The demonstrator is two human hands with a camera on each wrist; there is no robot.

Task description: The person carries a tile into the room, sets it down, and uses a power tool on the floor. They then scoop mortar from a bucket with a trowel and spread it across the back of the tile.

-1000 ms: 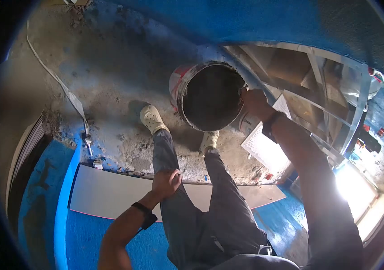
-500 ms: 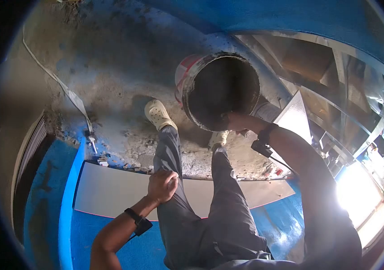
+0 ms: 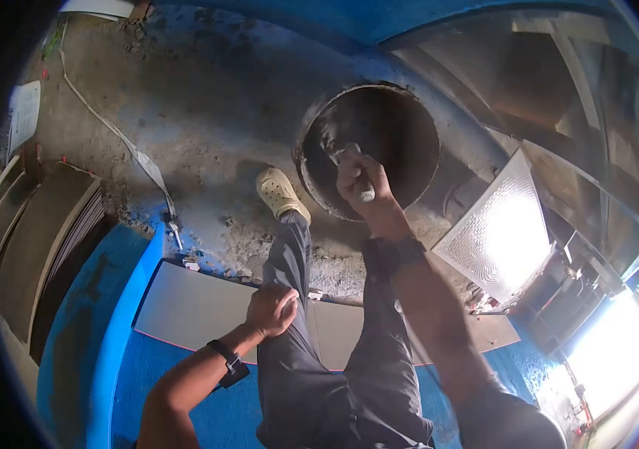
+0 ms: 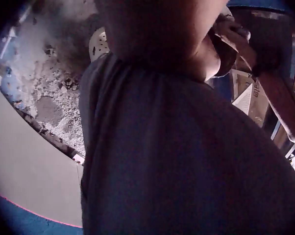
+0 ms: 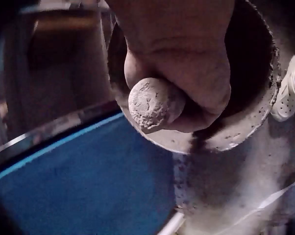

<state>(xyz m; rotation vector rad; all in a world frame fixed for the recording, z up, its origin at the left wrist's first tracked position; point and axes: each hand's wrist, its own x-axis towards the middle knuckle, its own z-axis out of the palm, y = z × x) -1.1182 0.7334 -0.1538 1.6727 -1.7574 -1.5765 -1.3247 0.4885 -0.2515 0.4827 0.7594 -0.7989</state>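
Note:
My right hand [image 3: 362, 178] grips the handle of a trowel [image 3: 367, 194] over the mouth of a large bucket [image 3: 299, 159]. In the right wrist view the rounded end of the trowel handle [image 5: 148, 103], crusted with dried grey material, sticks out of the fist. The blade, on the far side of my fingers, is mostly hidden against a grey lump inside the bucket. Dried mortar coats the bucket rim [image 5: 245, 137]. My left hand [image 3: 272, 308] rests on my left thigh, its fingers loosely curled with nothing in them.
A textured white panel [image 3: 500, 232] leans right of the bucket, beside metal framing [image 3: 596, 127]. My left shoe [image 3: 278, 191] stands on the dusty floor. A long pale board [image 3: 192, 303] lies across in front of me. A white cord [image 3: 110, 127] runs along the floor at left.
My right hand has moved from the bucket's right rim, past its near edge, to over the bucket's middle with the trowel. My left hand stays on the thigh. The view has shifted slightly.

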